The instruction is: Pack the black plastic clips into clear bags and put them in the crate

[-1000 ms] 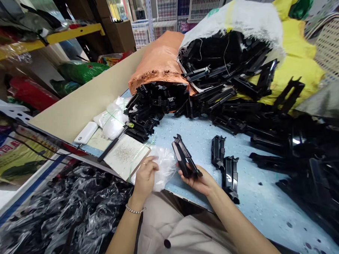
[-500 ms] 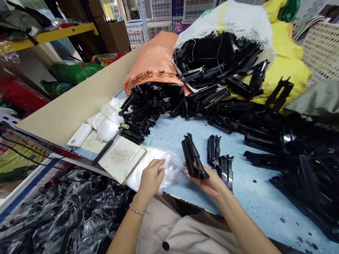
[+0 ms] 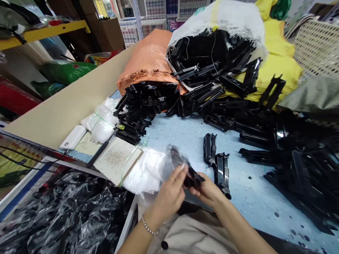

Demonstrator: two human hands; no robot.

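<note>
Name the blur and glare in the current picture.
Head view: motion blur softens the left hand and the clear bag; sheen whitens the flat plastic beside the board; a small bright glint sits on the black pile at the right.

The person is wearing a loose, light greyish-beige garment (image 3: 199, 234), its matte cloth creasing into soft folds across the lap. One round, dark button (image 3: 164, 245) is standing out against the pale fabric, looking flat and nearly black. Around the left wrist a bracelet (image 3: 148, 226) of small, round, silvery-grey beads is circling in a single strand, the beads sitting close together and catching a little light. A thin, gold-coloured ring (image 3: 172, 177) is banding one finger of the left hand (image 3: 172, 192). The right hand (image 3: 207, 191) is showing bare, and both forearms are showing uncovered.
</note>
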